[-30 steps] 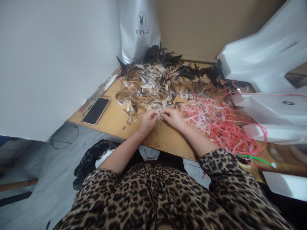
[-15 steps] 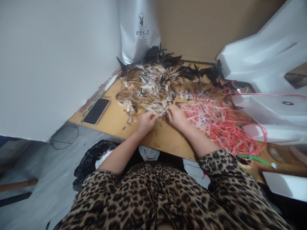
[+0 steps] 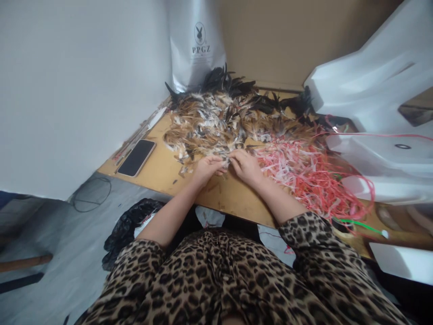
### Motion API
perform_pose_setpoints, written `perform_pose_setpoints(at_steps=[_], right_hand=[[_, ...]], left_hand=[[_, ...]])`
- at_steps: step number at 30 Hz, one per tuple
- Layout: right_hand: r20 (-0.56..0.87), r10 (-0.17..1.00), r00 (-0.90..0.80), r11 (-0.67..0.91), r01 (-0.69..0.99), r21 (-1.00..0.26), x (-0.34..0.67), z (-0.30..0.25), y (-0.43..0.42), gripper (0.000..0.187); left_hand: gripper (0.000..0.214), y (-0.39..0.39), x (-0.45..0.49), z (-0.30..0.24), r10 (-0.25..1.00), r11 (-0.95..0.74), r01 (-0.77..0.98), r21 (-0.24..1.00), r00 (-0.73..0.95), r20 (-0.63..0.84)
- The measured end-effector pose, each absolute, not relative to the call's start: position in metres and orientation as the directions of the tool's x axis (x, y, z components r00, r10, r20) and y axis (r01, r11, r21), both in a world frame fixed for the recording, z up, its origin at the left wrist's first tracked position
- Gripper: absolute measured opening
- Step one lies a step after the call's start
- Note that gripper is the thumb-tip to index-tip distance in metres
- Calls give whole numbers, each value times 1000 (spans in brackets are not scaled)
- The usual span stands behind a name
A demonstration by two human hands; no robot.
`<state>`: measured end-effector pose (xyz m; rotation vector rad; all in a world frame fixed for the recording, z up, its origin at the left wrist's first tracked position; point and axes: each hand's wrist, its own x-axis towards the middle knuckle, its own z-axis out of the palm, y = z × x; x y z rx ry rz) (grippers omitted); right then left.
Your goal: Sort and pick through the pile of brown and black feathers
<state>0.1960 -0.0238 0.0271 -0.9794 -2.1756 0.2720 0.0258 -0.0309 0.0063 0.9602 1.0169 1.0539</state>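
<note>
At the near edge of a pile of brown, white and black feathers, my two hands meet with their fingertips nearly touching. My left hand is closed in a pinch, thumb against fingers. My right hand pinches from the other side, its fingers bent downward. Between them is a small greyish-white feather, partly covered by the fingertips, so its full shape is hidden. Just right of my right hand lies a heap of pink and red plastic ribbon strips, some tied to feathers.
A phone lies on the left of the wooden table. A silver-white bag stands behind the feathers. White plastic rises at the right, beside a green strip. A black bag is on the floor.
My left fingers have stretched out further toward the right hand, and my right hand has shifted slightly left. The gap between my fingertips has narrowed.
</note>
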Motion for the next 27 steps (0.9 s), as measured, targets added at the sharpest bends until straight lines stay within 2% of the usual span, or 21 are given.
perform_pose_setpoints(at_steps=[5,8,14,18,22,24,27], right_hand=[[520,728,-448,683,545,-487,193,28,-25,20],[552,737,-391,672,515,-532,193,29,-24,18],[605,741,-292,659,490,-570,194,30,-25,15],[632,707,-318,697,464,-547,195,29,-28,14],[631,699,-336,709,440,-551,197,31,-29,13],[632,727,-271,677,435,-593,199,30,-26,12],[581,813,42,535,340,-773,204,25,-13,13]], left_hand=[[46,-33,29,8,966,196,-264,945,217,-140],[45,-33,30,8,970,179,-274,945,208,-124],[37,-38,35,11,960,233,-324,917,226,-164],[37,-42,42,19,950,293,-386,875,219,-222],[38,-37,46,28,963,261,-396,880,169,-210],[37,-31,46,32,982,182,-350,919,115,-150],[39,-20,47,36,999,53,-243,969,19,-50]])
